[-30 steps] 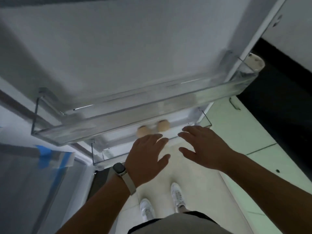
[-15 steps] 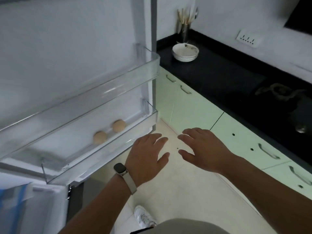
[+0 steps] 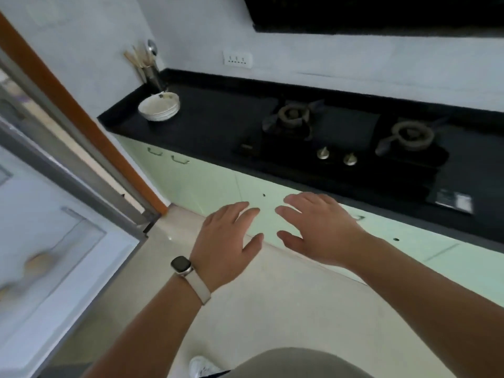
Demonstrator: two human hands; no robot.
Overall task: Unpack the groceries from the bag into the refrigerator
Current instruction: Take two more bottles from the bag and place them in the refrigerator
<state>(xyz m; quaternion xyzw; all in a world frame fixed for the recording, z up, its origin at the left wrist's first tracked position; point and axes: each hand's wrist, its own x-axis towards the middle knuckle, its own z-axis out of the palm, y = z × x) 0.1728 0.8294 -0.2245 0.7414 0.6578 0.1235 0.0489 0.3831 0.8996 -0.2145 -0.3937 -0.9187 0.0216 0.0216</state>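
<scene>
Over floor (image 3: 286, 309), left hand (image 3: 226, 241), right hand (image 3: 319, 230) hover outspread.

There are two hands (image 3: 226, 249), two burners (image 3: 293, 117), two stove knobs (image 3: 323, 153), one stack of bowls (image 3: 159, 106) and one wristwatch (image 3: 180, 265).

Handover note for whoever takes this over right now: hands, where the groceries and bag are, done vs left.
Left hand: open, empty, held over the floor, watch on the wrist.
Right hand: open, empty, beside it, in front of the green cabinets.
Refrigerator door: open at the left; blurred tan round items sit in its shelf.
Bag: not in view.
Done: at least those items are in the door.
Left: find the bag; how much remains cannot be told from here.
</scene>
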